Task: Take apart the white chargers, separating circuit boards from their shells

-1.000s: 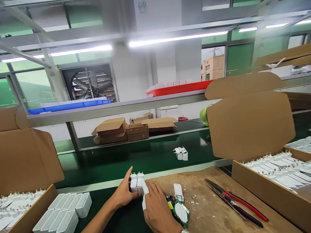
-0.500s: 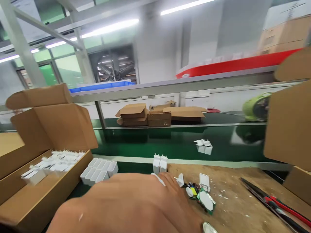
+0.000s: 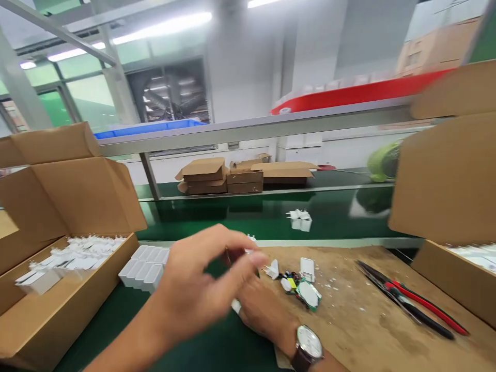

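My left hand (image 3: 205, 274) is raised in the middle, thumb and forefinger apart, nothing visible between them. Behind it and partly covered by it is my right hand (image 3: 258, 305), with a wristwatch (image 3: 309, 342) on the wrist; its fingers are mostly hidden. A small white piece (image 3: 236, 306) shows at the lower edge of my right hand. Right of the hands, a white plug part (image 3: 273, 269), a white cover (image 3: 307, 269) and a green circuit board (image 3: 309, 294) with small components lie on the brown board (image 3: 349, 320). White housings (image 3: 145, 266) stand in rows left of my left hand.
On the left an open carton (image 3: 77, 315) holds many white plug pieces. Red-and-black pliers (image 3: 411, 299) lie on the right, beside another carton (image 3: 453, 284). White adapters (image 3: 301, 221) sit on the green belt (image 3: 263, 206). A shelf (image 3: 248, 124) crosses above.
My left hand has drawn back and lifted from low in front of the camera, so its spread fingers show. More of my right wrist and watch is visible. The view has shifted right and down.
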Demonstrator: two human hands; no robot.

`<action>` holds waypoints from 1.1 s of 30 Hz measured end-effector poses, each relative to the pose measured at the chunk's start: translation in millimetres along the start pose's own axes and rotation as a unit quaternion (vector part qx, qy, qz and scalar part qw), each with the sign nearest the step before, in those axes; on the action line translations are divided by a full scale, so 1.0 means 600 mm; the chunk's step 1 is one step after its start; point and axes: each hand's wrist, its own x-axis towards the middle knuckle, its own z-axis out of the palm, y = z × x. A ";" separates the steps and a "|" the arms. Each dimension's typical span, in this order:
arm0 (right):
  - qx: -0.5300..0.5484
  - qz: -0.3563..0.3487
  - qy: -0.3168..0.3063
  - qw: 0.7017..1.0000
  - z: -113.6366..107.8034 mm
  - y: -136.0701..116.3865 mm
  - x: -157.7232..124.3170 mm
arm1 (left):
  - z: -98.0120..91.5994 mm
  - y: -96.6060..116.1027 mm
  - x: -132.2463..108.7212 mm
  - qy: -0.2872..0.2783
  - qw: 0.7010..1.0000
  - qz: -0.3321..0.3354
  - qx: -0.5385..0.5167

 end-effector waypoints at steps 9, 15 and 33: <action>-0.095 -0.067 -0.192 0.974 -0.004 -0.017 -0.006 | 0.205 -0.330 0.004 -0.179 0.951 -0.217 -0.131; -0.106 -0.079 -0.209 0.969 0.001 -0.021 -0.008 | 0.240 -0.362 0.026 -0.270 0.897 -0.249 -0.246; -0.106 -0.061 -0.164 0.979 0.009 -0.008 -0.015 | 0.166 -0.346 0.049 -0.099 0.948 -0.232 -0.194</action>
